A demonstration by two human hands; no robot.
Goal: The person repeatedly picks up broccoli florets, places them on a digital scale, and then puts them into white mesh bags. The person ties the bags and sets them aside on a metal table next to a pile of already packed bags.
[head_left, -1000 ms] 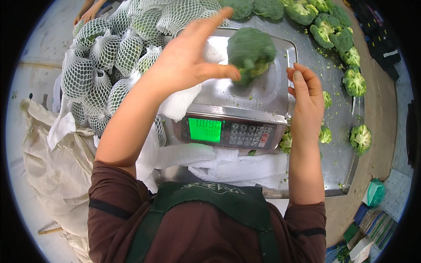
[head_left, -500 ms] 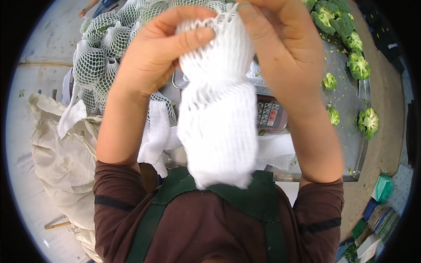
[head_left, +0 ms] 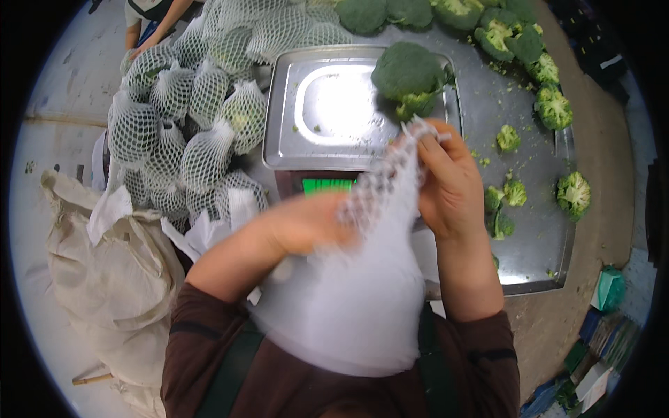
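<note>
Brushed-metal worktop (head_left: 533, 233) spreads to the right, dotted with green crumbs and cut florets, while net-wrapped broccoli heads (head_left: 205, 160) are heaped at the far left beyond a cream cloth sack (head_left: 104, 265). Near the middle, a white net sleeve (head_left: 362, 306) hangs in front of the person's chest, its gathered end raised toward the far side and its wide body drooping nearer. The right hand (head_left: 449, 174) pinches that gathered end between thumb and fingers; the left hand (head_left: 313, 223) lies against the sleeve's left side, but it is too blurred to tell whether its fingers are closed. Such netting looks light, limp and stretchy, likely to sag or snag, so its bunched rim seems the surest place to hold. Just beyond the right fingertips, a broccoli head (head_left: 408, 73) rests on the weighing scale's pan (head_left: 334, 104); it looks firm, with a crown that could crumble, so its stem would take a grip better.
</note>
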